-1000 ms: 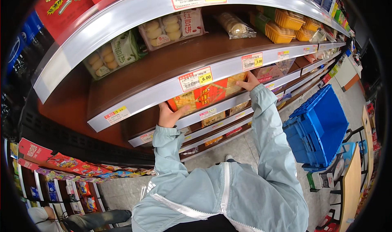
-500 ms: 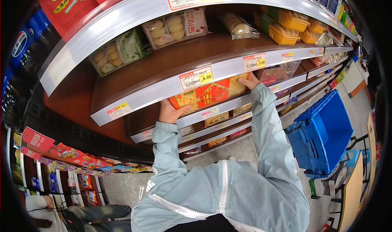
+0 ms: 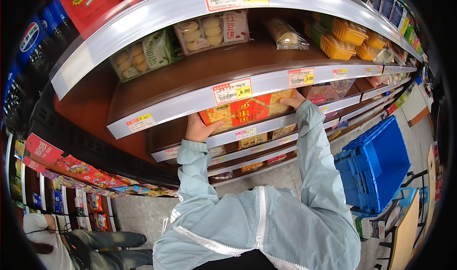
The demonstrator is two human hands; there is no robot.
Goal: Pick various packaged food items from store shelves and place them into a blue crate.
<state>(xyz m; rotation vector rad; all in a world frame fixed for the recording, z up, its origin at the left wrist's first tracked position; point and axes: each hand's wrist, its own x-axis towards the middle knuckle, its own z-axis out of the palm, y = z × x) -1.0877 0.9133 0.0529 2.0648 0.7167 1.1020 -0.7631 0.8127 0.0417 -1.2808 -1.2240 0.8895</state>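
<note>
A red and yellow pastry pack lies lengthwise on the second shelf down, just under the price-tagged edge of the shelf above. My left hand grips its left end, the thumb across the front and the other fingers mostly hidden. At the opposite end, my right hand holds the pack with the thumb on its front; the shelf edge above partly covers that hand. The upper part of the pack is hidden by the same edge.
Bun packs and orange-yellow tubs sit on the shelf above. Blue stacked crates stand on the floor at right. Behind on the left are a snack rack and another person. Dark bottles line the far left.
The view has shifted slightly, moving the shelves a little rightward in the picture. Both hands keep hold of the pastry pack. At lower left, the other person's leg has shifted.
</note>
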